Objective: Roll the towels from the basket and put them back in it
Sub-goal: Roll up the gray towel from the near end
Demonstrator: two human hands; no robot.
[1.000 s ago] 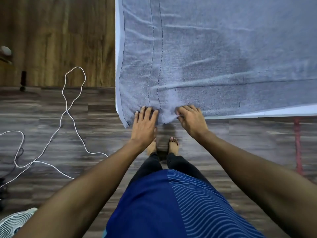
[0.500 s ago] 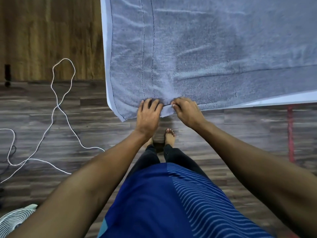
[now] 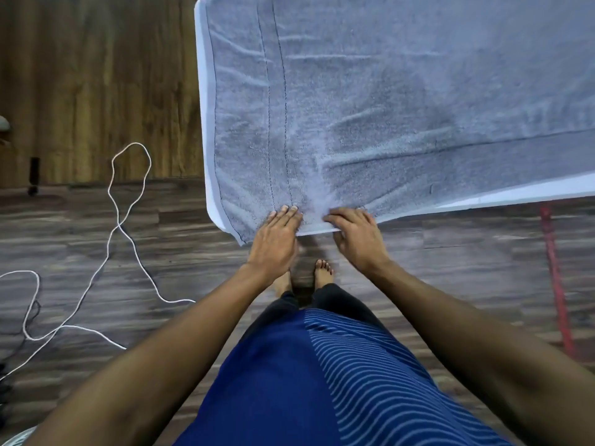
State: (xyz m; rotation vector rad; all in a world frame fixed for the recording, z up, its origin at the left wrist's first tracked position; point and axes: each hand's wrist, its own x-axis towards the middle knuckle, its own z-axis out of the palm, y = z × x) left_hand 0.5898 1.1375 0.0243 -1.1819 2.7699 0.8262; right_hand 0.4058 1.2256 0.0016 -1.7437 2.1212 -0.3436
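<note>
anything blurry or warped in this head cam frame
Head view: left hand looks slightly motion-smeared, right hand and grey towel fairly sharp; wide-angle warp slants the white table edges; soft even light, no glare.

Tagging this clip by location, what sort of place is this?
Probably a room in a home: wood-look plank floor, a white table spread with a grey towel, and a loose white cable.

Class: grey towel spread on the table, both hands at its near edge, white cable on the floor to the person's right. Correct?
No: the head view shows the white cable on the floor to the person's left; the rest holds.
</note>
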